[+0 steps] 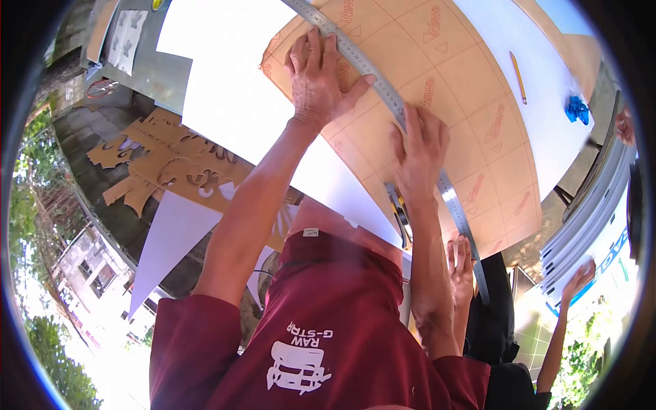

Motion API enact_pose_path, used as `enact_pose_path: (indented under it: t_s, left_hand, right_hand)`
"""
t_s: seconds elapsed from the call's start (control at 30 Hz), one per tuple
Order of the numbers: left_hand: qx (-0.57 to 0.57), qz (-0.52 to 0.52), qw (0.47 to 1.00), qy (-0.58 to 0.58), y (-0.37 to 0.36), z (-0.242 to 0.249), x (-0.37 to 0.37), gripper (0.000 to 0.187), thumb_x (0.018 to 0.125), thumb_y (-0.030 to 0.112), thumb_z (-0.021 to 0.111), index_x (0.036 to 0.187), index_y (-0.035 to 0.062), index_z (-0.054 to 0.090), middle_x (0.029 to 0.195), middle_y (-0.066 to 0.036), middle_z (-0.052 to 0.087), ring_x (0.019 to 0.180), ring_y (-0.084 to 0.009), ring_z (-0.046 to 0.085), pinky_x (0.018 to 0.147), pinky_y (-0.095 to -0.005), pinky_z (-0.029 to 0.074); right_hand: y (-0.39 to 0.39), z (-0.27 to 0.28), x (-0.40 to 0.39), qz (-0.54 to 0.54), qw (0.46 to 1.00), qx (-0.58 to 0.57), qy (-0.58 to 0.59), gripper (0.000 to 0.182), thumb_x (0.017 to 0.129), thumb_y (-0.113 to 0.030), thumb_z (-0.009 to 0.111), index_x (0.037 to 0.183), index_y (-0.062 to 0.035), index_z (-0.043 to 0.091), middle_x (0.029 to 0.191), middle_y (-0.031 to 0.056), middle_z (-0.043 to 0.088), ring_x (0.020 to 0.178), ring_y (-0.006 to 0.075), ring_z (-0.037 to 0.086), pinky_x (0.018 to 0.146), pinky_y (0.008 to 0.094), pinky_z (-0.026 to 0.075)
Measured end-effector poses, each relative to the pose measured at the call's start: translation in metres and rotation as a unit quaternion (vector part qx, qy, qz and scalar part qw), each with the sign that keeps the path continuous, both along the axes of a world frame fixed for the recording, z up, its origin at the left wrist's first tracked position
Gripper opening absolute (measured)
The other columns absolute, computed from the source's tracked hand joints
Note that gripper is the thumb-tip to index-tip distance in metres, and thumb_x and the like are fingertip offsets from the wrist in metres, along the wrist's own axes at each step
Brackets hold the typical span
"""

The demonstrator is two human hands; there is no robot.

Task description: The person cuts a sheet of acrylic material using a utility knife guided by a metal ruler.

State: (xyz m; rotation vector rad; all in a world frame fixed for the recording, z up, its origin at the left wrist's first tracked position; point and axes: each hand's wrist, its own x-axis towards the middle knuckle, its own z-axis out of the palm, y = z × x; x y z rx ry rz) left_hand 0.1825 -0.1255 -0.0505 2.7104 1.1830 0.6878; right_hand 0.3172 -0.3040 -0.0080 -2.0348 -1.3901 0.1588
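Observation:
A long metal ruler (355,56) lies across a sheet covered in tan printed protective paper (471,89). My left hand (318,85) is spread flat on the sheet, its fingertips and thumb pressing at the ruler's edge. Farther down, my right hand (420,154) straddles the ruler, with the thumb on one side and the fingers on the other. A cutter knife (399,215) with a yellow and black handle lies beside my right wrist. Another person's hand (461,263) touches the sheet's near edge by the ruler's lower end.
White board (232,75) lies under the tan sheet. A pencil (519,76) and a crumpled blue piece (577,109) rest toward the right. Cut cardboard scraps (164,157) and a white triangular piece (171,239) are at the left. Another person's arm (567,314) is at lower right.

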Motion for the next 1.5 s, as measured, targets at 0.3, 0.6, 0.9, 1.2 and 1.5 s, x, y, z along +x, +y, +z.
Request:
enact_pose_path:
  t_s: [0.3, 0.6, 0.9, 1.2, 1.5]
  left_hand:
    - [-0.009, -0.003, 1.0, -0.023, 0.002, 0.0, -0.001, 0.093, 0.074, 0.054, 0.08, 0.136, -0.012, 0.056, 0.147, -0.035, 0.048, 0.135, -0.0463, 0.041, 0.11, -0.0581, 0.029]
    - [-0.021, -0.003, 1.0, -0.018, 0.002, 0.005, -0.001, 0.095, 0.071, 0.051, 0.081, 0.133, -0.0155, 0.055, 0.146, -0.035, 0.049, 0.134, -0.0466, 0.042, 0.109, -0.0575, 0.031]
    - [-0.025, 0.001, 0.999, -0.021, 0.0, 0.005, -0.001, 0.096, 0.071, 0.052, 0.082, 0.134, -0.0152, 0.055, 0.146, -0.034, 0.049, 0.134, -0.0466, 0.042, 0.109, -0.0576, 0.031]
    - [-0.023, 0.003, 1.0, -0.016, 0.0, 0.006, -0.001, 0.094, 0.071, 0.053, 0.082, 0.132, -0.0142, 0.056, 0.147, -0.033, 0.049, 0.135, -0.0455, 0.043, 0.109, -0.0578, 0.032]
    - [-0.024, 0.009, 1.0, -0.013, 0.0, 0.008, 0.001, 0.093, 0.071, 0.054, 0.083, 0.131, -0.0132, 0.058, 0.147, -0.032, 0.051, 0.136, -0.0444, 0.044, 0.109, -0.0575, 0.032]
  right_hand:
    - [0.048, -0.019, -0.007, -0.007, 1.0, 0.007, -0.01, 0.043, 0.081, -0.014, 0.08, 0.122, -0.0123, 0.069, 0.105, 0.0049, 0.058, 0.094, 0.0268, 0.055, 0.081, 0.0427, 0.041]
    - [0.052, -0.021, -0.005, -0.014, 0.999, 0.022, 0.034, 0.038, 0.081, -0.012, 0.081, 0.118, -0.015, 0.072, 0.102, 0.0024, 0.059, 0.093, 0.0247, 0.055, 0.082, 0.0422, 0.039]
    - [0.051, -0.023, -0.003, -0.009, 0.999, 0.027, 0.034, 0.04, 0.08, -0.012, 0.081, 0.119, -0.0166, 0.072, 0.101, 0.0011, 0.06, 0.093, 0.0242, 0.056, 0.081, 0.0416, 0.039]
    - [0.049, -0.024, -0.003, -0.01, 0.999, 0.027, 0.035, 0.04, 0.081, -0.012, 0.081, 0.119, -0.0169, 0.072, 0.103, 0.0012, 0.06, 0.095, 0.0245, 0.056, 0.081, 0.0417, 0.04]
    - [0.048, -0.025, -0.002, -0.011, 0.999, 0.031, 0.034, 0.041, 0.08, -0.01, 0.081, 0.119, -0.017, 0.072, 0.104, 0.0023, 0.06, 0.094, 0.0249, 0.057, 0.08, 0.0418, 0.04]
